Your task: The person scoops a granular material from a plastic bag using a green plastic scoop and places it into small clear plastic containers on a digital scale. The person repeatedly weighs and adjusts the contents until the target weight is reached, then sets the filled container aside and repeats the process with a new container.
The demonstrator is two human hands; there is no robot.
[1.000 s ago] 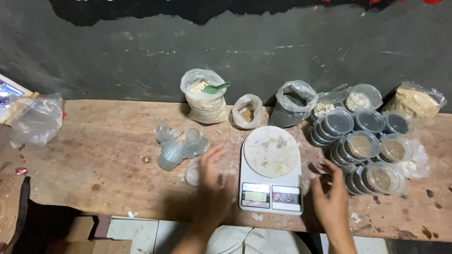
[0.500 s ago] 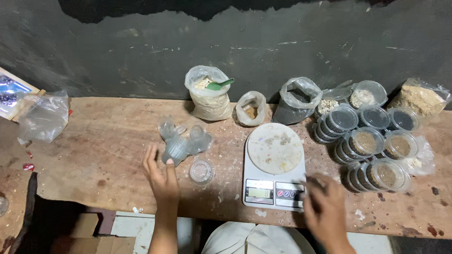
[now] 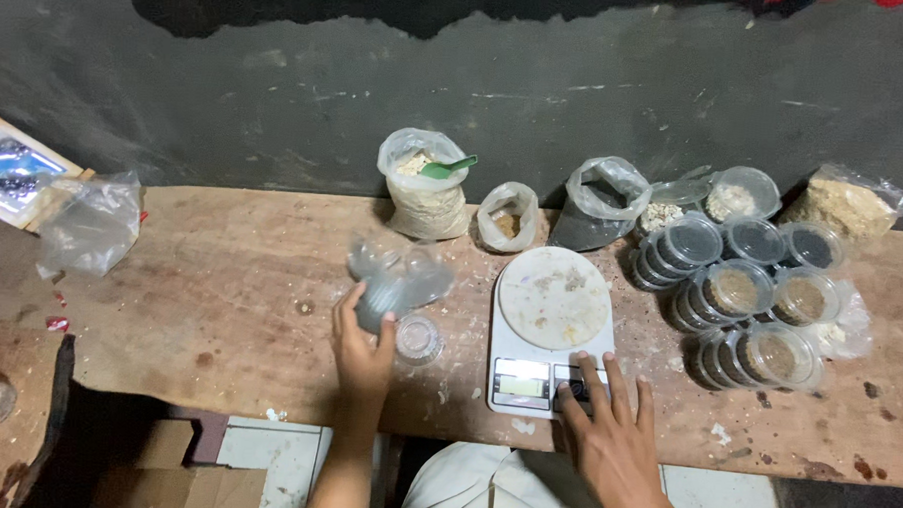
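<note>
Starting at the left edge of the wooden table (image 3: pixel 220 306), a flat card (image 3: pixel 14 169) with a blue picture leans by the dark wall, partly cut off. Next to it lies a crumpled clear bag (image 3: pixel 87 226). Further right is a pile of clear plastic cups (image 3: pixel 401 277), blurry and hard to count. The left hand (image 3: pixel 361 351) is open, and its fingertips touch the near side of that pile. Just beside its thumb sits one small clear round cup (image 3: pixel 417 339).

Behind, along the wall, stand three open bags: a big one of pale grain (image 3: pixel 424 188) with a green scoop (image 3: pixel 447 167) in it, a small one of brown bits (image 3: pixel 507 218), and a dark one (image 3: pixel 598 204). In front is a white kitchen scale (image 3: pixel 551 328) with a round, dusty plate. The right hand (image 3: pixel 615 430) lies spread flat, its fingers on the buttons at the scale's near right corner, holding nothing.

At the right are rows of round clear tubs with lids (image 3: pixel 750 295), some showing brown filling, and a bag of tan crumbs (image 3: pixel 849 203).

Half a second ago the left hand was lower and further left; now it has reached up to the cups. The right hand has moved onto the buttons. The scale's little screen is too small to read.
</note>
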